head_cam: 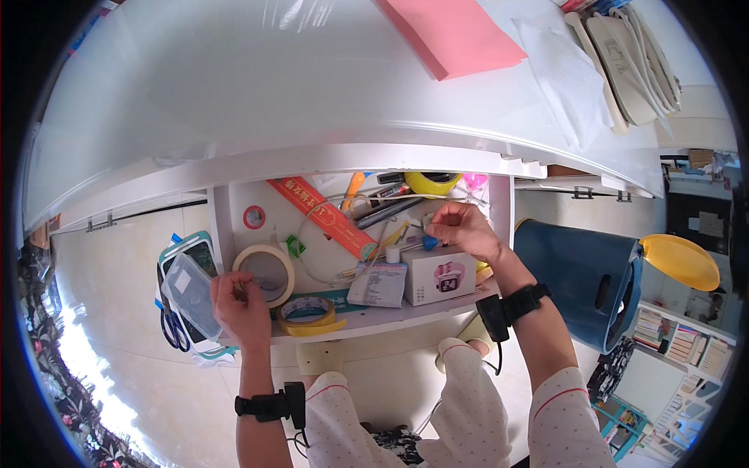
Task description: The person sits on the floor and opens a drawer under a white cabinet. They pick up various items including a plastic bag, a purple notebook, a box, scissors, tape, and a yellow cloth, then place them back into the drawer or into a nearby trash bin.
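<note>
My left hand [241,307], fingers curled, is at the drawer's left front corner. It overlaps the rim of a masking tape roll [264,253] and the edge of a tilted clear plastic box [190,292]; its grip is hidden. Over the drawer's right half, my right hand [465,233] has thumb and forefinger close together. A small greyish item [426,221] shows at those fingertips, and a blue piece [430,243] sits just below; whether either is held is unclear. A white watch box [440,276], a printed packet [378,285] and a yellow tape roll [307,316] lie near the drawer front.
An open white drawer [374,323] contains a red-orange box [325,217], markers [389,212], a looped cable [301,234] and yellow-green tape [433,183]. Above is a white desktop [234,76] with pink paper [456,38]. A blue bin [576,275] stands right; scissors [174,330] lie left.
</note>
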`<action>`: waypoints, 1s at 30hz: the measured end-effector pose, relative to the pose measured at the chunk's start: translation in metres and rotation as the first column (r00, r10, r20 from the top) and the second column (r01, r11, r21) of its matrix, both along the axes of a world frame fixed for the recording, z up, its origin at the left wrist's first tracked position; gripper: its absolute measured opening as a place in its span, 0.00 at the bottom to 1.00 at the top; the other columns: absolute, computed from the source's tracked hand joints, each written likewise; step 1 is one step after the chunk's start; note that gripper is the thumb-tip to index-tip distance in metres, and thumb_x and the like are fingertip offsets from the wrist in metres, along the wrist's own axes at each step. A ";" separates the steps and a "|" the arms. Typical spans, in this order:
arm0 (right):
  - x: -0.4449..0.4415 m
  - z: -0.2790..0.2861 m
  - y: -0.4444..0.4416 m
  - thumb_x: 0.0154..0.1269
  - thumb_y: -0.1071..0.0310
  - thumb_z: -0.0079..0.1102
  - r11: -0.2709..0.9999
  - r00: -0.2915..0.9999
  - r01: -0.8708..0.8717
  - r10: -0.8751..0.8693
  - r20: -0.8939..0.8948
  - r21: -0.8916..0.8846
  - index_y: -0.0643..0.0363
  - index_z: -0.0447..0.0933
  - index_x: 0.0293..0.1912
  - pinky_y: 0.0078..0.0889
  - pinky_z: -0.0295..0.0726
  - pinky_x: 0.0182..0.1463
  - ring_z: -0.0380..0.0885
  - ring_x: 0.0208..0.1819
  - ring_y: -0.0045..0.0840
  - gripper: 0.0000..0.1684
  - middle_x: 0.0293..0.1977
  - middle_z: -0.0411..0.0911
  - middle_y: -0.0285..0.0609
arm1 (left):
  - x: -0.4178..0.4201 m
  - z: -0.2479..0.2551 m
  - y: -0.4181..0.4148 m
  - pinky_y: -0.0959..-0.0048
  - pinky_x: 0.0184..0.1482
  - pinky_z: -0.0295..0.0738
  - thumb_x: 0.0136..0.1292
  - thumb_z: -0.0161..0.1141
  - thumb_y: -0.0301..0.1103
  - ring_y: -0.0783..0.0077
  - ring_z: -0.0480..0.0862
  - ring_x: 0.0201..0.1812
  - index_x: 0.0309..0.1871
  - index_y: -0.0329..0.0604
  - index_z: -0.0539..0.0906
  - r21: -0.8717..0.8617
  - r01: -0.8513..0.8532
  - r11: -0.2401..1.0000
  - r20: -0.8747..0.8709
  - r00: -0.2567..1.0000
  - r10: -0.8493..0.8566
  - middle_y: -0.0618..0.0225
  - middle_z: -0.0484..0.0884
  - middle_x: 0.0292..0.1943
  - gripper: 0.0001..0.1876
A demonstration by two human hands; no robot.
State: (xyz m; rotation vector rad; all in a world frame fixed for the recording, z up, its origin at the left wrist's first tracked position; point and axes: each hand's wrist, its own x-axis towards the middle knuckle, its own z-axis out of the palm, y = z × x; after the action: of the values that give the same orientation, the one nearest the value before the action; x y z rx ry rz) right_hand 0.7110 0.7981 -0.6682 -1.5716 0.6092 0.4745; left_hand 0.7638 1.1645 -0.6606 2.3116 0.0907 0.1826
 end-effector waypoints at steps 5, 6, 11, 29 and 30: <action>0.002 0.023 0.007 0.61 0.73 0.61 0.970 0.995 0.096 -0.090 -0.040 0.225 0.58 0.75 0.47 0.17 0.76 0.35 0.76 0.31 0.15 0.13 0.33 0.81 0.38 | 0.000 0.001 -0.002 0.78 0.25 0.61 0.50 0.56 0.17 0.79 0.65 0.20 0.29 0.40 0.78 -0.030 -0.011 0.999 -0.008 1.000 0.011 0.71 0.72 0.26 0.06; 0.002 0.026 0.007 0.62 0.73 0.60 0.947 0.994 0.110 -0.096 -0.060 0.300 0.57 0.75 0.48 0.18 0.76 0.36 0.76 0.32 0.16 0.13 0.34 0.81 0.39 | 0.000 0.001 -0.002 0.78 0.25 0.61 0.50 0.56 0.17 0.79 0.65 0.20 0.29 0.40 0.78 -0.031 -0.008 0.999 -0.008 1.000 0.008 0.71 0.72 0.26 0.06; 0.003 0.046 0.019 0.65 0.72 0.56 0.845 0.988 0.156 -0.121 -0.101 0.512 0.56 0.75 0.50 0.20 0.77 0.40 0.79 0.36 0.21 0.13 0.39 0.81 0.43 | -0.001 -0.002 -0.002 0.78 0.25 0.61 0.51 0.56 0.18 0.79 0.66 0.20 0.29 0.40 0.78 -0.040 -0.002 0.999 0.012 1.000 0.002 0.71 0.71 0.26 0.05; 0.015 0.018 0.039 0.57 0.67 0.53 0.787 0.963 -0.250 0.261 -0.063 -0.564 0.62 0.77 0.31 0.34 0.76 0.42 0.79 0.39 0.35 0.08 0.31 0.75 0.47 | 0.000 -0.002 0.003 0.78 0.25 0.61 0.49 0.56 0.18 0.78 0.65 0.21 0.29 0.39 0.77 -0.036 0.009 0.999 0.010 1.000 -0.009 0.70 0.71 0.26 0.06; 0.015 0.012 0.041 0.53 0.66 0.57 0.616 0.908 -0.334 0.414 -0.067 -0.713 0.62 0.76 0.32 0.38 0.75 0.45 0.77 0.41 0.40 0.09 0.34 0.75 0.51 | -0.001 -0.001 0.002 0.78 0.25 0.61 0.49 0.56 0.17 0.78 0.65 0.21 0.30 0.39 0.77 -0.042 0.016 0.999 0.008 1.000 -0.016 0.70 0.71 0.26 0.06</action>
State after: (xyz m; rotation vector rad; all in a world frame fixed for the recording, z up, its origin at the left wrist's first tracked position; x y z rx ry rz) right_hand 0.7256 0.8390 -0.6561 -2.4988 0.3830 0.4864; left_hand 0.7633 1.1668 -0.6615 2.2691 0.0715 0.1793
